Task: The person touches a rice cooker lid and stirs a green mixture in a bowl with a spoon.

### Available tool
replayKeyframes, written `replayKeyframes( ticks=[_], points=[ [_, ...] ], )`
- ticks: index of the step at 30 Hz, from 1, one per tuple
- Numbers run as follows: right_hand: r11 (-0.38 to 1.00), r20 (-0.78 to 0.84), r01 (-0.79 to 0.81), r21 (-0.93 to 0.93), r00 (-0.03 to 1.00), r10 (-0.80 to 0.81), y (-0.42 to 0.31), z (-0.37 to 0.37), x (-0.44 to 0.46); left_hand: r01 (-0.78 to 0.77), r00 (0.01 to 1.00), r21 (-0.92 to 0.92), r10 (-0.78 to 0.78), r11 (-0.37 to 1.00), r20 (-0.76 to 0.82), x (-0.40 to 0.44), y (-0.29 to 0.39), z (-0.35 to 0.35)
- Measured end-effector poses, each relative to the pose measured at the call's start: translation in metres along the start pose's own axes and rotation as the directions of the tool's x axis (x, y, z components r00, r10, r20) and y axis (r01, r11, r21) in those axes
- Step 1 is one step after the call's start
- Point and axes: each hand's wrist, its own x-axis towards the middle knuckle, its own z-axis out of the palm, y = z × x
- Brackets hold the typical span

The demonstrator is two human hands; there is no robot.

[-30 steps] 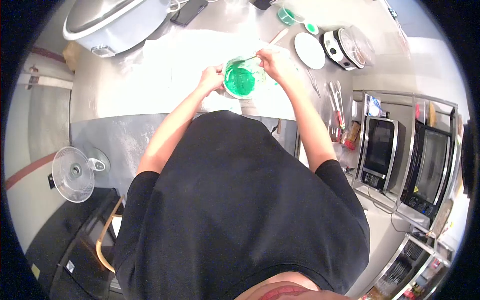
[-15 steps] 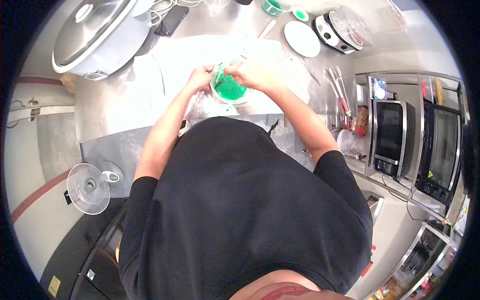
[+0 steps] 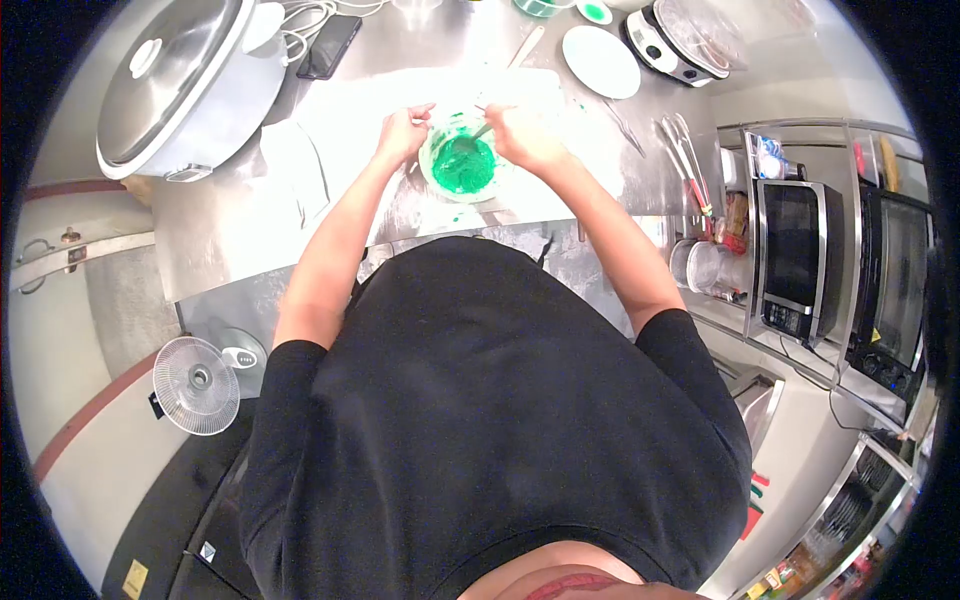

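Observation:
A pale bowl (image 3: 428, 168) stands near the front of the bright worktop, with wet green mixture (image 3: 463, 168) inside and green smears on its inner wall. My left hand (image 3: 403, 135) is at the bowl's left rim, its thumb and fingers closed there. At the upper right of the bowl, my right hand (image 3: 522, 138) is closed around a slim grey utensil (image 3: 483, 129) that slants down into the green mixture. Its lower end is hidden, so I cannot tell whether it is a spoon or a spatula.
Behind the bowl lie a pale-handled tool (image 3: 527, 46) and a white plate (image 3: 601, 62). A large lidded cooker (image 3: 190, 90) and a phone (image 3: 330, 47) are at the left. Tongs (image 3: 690, 170) lie at the right edge; a microwave (image 3: 795, 250) stands on the rack beyond.
My right hand has moved right and slightly up from over the bowl, showing the utensil and more of the mixture. My left hand has risen a little along the rim. The view has tilted slightly.

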Motion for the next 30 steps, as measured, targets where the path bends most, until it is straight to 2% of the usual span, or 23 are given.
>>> replayKeyframes(
  ticks=[1, 2, 4, 6, 7, 8, 10, 11, 13, 14, 15, 16, 17, 19, 20, 22, 24, 26, 27, 28, 29, 30],
  points=[
    [0.986, -0.023, -0.162, -0.042, 0.987, 0.161, -0.003, -0.006, -0.002, -0.012, 0.995, 0.002, 0.012, 1.0, -0.096, -0.005, -0.001, 0.002],
    [0.986, -0.023, -0.163, -0.04, 0.986, 0.162, -0.004, -0.005, -0.002, -0.024, 0.981, 0.005, 0.025, 1.0, -0.193, -0.011, -0.003, 0.004],
    [0.95, -0.062, -0.286, -0.129, 0.958, 0.28, -0.007, -0.001, -0.005, 0.001, 0.979, -0.002, -0.001, 1.0, -0.205, -0.031, -0.011, 0.01],
    [0.94, -0.055, -0.315, -0.132, 0.949, 0.311, -0.011, 0.007, -0.002, 0.137, 0.982, 0.089, -0.124, 0.987, -0.141, -0.055, -0.004, 0.01],
    [0.929, -0.056, -0.345, -0.136, 0.939, 0.34, -0.013, 0.012, 0.003, 0.038, 0.977, 0.154, -0.004, 0.987, -0.213, -0.054, -0.027, 0.025],
    [0.932, -0.053, -0.337, -0.133, 0.941, 0.333, -0.013, 0.018, 0.008, 0.044, 0.976, 0.154, -0.01, 0.987, -0.22, -0.059, -0.024, 0.023],
    [0.952, -0.063, -0.291, -0.091, 0.956, 0.286, -0.012, 0.027, 0.017, 0.111, 0.987, 0.08, -0.1, 0.991, -0.125, -0.066, -0.013, 0.025],
    [0.954, -0.06, -0.285, -0.095, 0.958, 0.28, -0.011, 0.03, 0.02, 0.088, 0.985, 0.05, -0.079, 0.995, -0.152, -0.066, -0.011, 0.025],
    [0.987, -0.065, -0.145, -0.069, 0.988, 0.14, -0.012, 0.035, 0.026, 0.088, 0.983, 0.013, -0.084, 0.996, -0.164, -0.065, -0.007, 0.023],
    [0.988, -0.061, -0.132, -0.073, 0.99, 0.128, -0.012, 0.036, 0.025, 0.087, 0.981, -0.017, -0.089, 0.996, -0.172, -0.065, -0.005, 0.022],
    [1.0, -0.02, -0.006, -0.011, 1.0, 0.006, -0.013, 0.036, 0.023, 0.089, 0.978, -0.026, -0.092, 0.996, -0.185, -0.062, -0.008, 0.022],
    [0.992, 0.014, 0.118, 0.055, 0.993, -0.119, -0.012, 0.033, 0.021, 0.04, 0.981, 0.082, -0.023, 0.996, -0.194, -0.058, -0.008, 0.02],
    [0.99, 0.016, 0.134, 0.05, 0.991, -0.134, -0.009, 0.028, 0.021, -0.01, 0.979, 0.191, 0.048, 0.982, -0.198, -0.051, -0.011, 0.02],
    [0.958, -0.093, 0.248, 0.144, 0.967, -0.236, 0.002, 0.014, 0.017, -0.041, 0.965, 0.163, 0.081, 0.986, -0.248, -0.043, -0.012, 0.019],
    [0.957, -0.094, 0.256, 0.14, 0.965, -0.244, 0.008, 0.006, 0.017, -0.076, 0.951, 0.144, 0.115, 0.987, -0.285, -0.04, -0.013, 0.018],
    [0.992, -0.055, -0.085, 0.093, 0.994, 0.091, 0.019, -0.007, 0.015, -0.069, 0.942, 0.142, 0.112, 0.987, -0.318, -0.045, -0.014, 0.017],
    [0.982, -0.103, -0.156, 0.107, 0.98, 0.167, 0.033, 0.006, 0.009, -0.074, 0.935, 0.148, 0.12, 0.986, -0.333, -0.051, -0.013, 0.016],
    [0.976, -0.139, -0.209, 0.054, 0.967, 0.215, 0.041, 0.02, 0.002, 0.027, 0.99, 0.131, -0.009, 0.991, -0.142, -0.056, -0.013, 0.018],
    [0.975, -0.141, -0.216, 0.055, 0.965, 0.222, 0.044, 0.031, -0.002, 0.024, 0.991, 0.134, -0.005, 0.991, -0.136, -0.054, -0.016, 0.021],
    [0.909, -0.034, -0.261, 0.325, 0.957, 0.288, 0.047, 0.043, -0.005, 0.013, 0.983, 0.116, 0.009, 0.993, -0.182, -0.053, -0.019, 0.025],
    [0.766, 0.083, -0.309, 0.564, 0.944, 0.319, 0.042, 0.043, -0.007, 0.0, 0.973, 0.099, 0.023, 0.995, -0.229, -0.051, -0.023, 0.03],
    [0.761, 0.078, -0.312, 0.568, 0.942, 0.327, 0.042, 0.037, -0.011, -0.005, 0.975, 0.106, 0.028, 0.994, -0.222, -0.05, -0.028, 0.032]
  ],
)
